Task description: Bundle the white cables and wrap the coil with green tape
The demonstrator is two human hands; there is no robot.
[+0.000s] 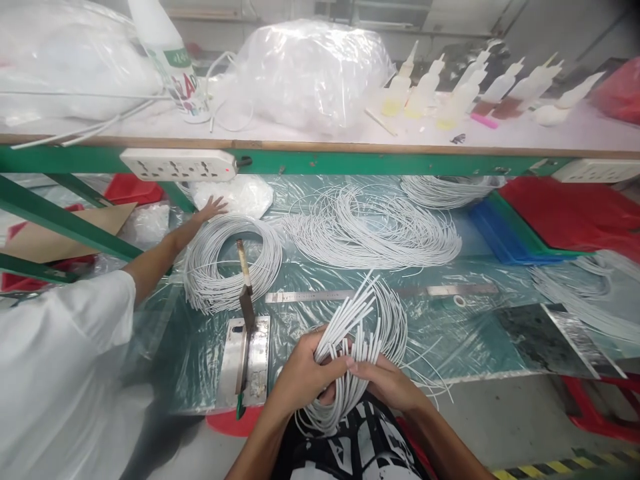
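A looped bundle of thin white wires is between my hands, just above my lap at the table's front edge. My left hand is wrapped round the left side of the bundle, its thumb across the front. From the right, my right hand grips the same bundle, and the two thumbs nearly meet. Cut wire ends stick up above the fingers. Loops hang below the hands, and a few loose ends trail to the right. The fingers behind the bundle are partly hidden.
A hinged cutter on a metal base stands left of my hands. A steel ruler lies beyond them, before coiled wires. A co-worker's arm reaches over a left coil. Above runs a shelf bearing bottles.
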